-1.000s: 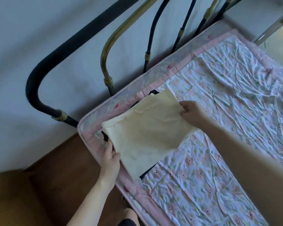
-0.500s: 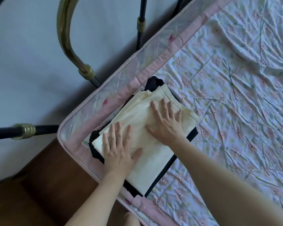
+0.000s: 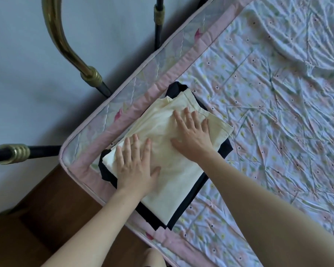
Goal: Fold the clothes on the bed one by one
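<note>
A folded cream garment (image 3: 173,185) lies on top of a folded dark navy garment (image 3: 183,214) at the near corner of the bed (image 3: 277,112). My left hand (image 3: 135,166) presses flat on the cream garment's left part with fingers spread. My right hand (image 3: 193,132) presses flat on its upper right part, fingers straight. The dark garment shows only as a border around the cream one.
The mattress has a pink quilted edge (image 3: 143,74) and a wrinkled floral sheet. A brass and black metal bedstead (image 3: 66,45) stands against the pale wall at the left. Wooden floor (image 3: 46,218) lies below the bed corner.
One second ago both hands held the cream garment up by its edges. It now lies flat on the dark pile and both palms press on it. The view has come closer.
</note>
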